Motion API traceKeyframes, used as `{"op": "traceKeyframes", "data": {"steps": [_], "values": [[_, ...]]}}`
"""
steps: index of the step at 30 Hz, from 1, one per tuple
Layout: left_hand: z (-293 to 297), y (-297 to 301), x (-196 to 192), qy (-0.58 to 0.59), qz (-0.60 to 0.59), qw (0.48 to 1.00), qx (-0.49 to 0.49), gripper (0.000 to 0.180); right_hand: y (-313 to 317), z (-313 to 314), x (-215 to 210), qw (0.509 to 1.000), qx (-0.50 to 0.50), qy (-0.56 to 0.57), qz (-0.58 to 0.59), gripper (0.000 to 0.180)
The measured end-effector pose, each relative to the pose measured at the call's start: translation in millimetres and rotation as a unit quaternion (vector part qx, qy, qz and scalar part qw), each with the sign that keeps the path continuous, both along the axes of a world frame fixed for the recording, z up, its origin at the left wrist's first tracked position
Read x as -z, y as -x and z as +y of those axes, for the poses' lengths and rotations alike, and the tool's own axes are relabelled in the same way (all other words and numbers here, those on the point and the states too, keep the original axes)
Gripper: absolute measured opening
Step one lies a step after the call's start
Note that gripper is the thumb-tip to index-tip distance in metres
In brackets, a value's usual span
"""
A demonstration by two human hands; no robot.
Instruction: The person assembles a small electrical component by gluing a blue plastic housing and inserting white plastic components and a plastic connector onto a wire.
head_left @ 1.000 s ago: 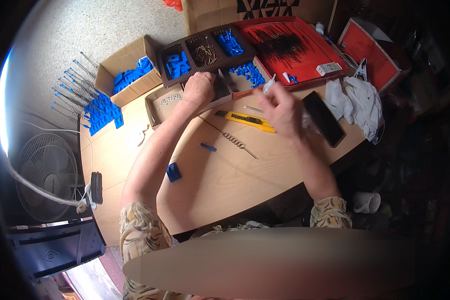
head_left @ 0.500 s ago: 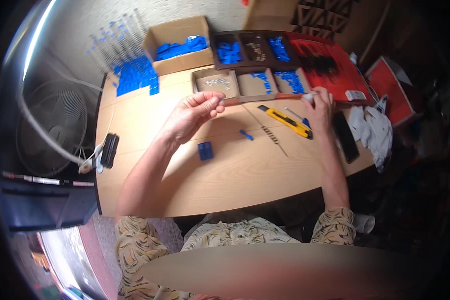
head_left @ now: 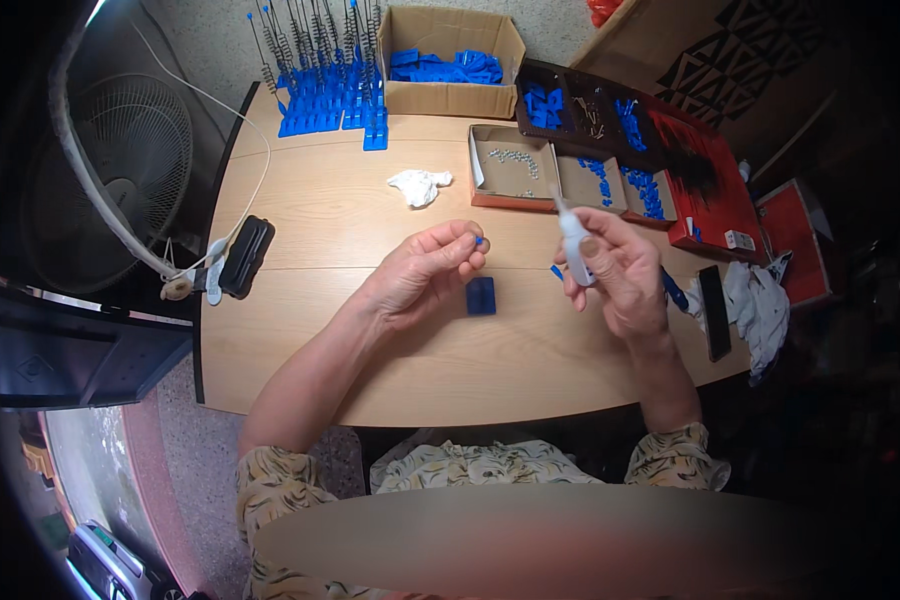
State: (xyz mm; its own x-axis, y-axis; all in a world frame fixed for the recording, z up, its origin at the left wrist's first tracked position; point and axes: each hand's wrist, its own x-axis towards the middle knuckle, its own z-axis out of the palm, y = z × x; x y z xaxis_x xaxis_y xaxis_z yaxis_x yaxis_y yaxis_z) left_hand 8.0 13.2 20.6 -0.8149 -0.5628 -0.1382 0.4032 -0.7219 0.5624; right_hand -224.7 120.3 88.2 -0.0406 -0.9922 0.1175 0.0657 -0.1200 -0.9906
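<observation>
My left hand (head_left: 428,272) is closed in a pinch, with a small blue plastic piece (head_left: 479,240) between thumb and forefinger. In my right hand (head_left: 622,268) is a small white squeeze bottle (head_left: 574,243), its thin nozzle tilted up toward the part boxes. Thumb and fingers wrap round the bottle's body. A dark blue square block (head_left: 481,296) lies on the table just beyond the left fingertips. Beside the right fingers shows the end of a slim blue part (head_left: 556,271); the rest is hidden.
Open boxes of small silver (head_left: 510,160) and blue parts (head_left: 645,192) stand beyond my right hand. Blue bases with upright springs (head_left: 320,100) are at the far left, beside a cardboard box (head_left: 450,97). A white crumpled tissue (head_left: 420,187), black phone (head_left: 714,313) and black case (head_left: 248,258) lie about.
My right hand has lifted the white bottle from beside the part boxes and brought it nearer my left hand. The left hand keeps its pinch. The whole view has shifted.
</observation>
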Motion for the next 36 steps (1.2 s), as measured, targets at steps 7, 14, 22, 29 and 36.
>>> {"op": "traceKeyframes", "data": {"steps": [7, 14, 22, 29, 36], "values": [[3, 3, 4, -0.050, -0.006, 0.999, -0.001, 0.012, -11, -19, 47, 0.966, 0.013, -0.067, -0.250, 0.027], [2, 4, 14, -0.085, -0.004, 0.996, -0.010, 0.016, -15, -13, 44, 0.978, 0.038, -0.063, -0.195, 0.027], [4, 7, 14, -0.065, -0.004, 0.998, 0.004, 0.016, -23, -12, 41, 0.994, 0.076, -0.017, -0.074, 0.031], [6, 7, 13, -0.054, -0.014, 0.998, 0.003, 0.016, -24, -11, 42, 0.995, 0.078, -0.031, -0.054, 0.030], [6, 6, 12, -0.041, -0.028, 0.999, -0.007, 0.015, -24, -11, 42, 0.996, 0.079, -0.022, -0.033, 0.025]]}}
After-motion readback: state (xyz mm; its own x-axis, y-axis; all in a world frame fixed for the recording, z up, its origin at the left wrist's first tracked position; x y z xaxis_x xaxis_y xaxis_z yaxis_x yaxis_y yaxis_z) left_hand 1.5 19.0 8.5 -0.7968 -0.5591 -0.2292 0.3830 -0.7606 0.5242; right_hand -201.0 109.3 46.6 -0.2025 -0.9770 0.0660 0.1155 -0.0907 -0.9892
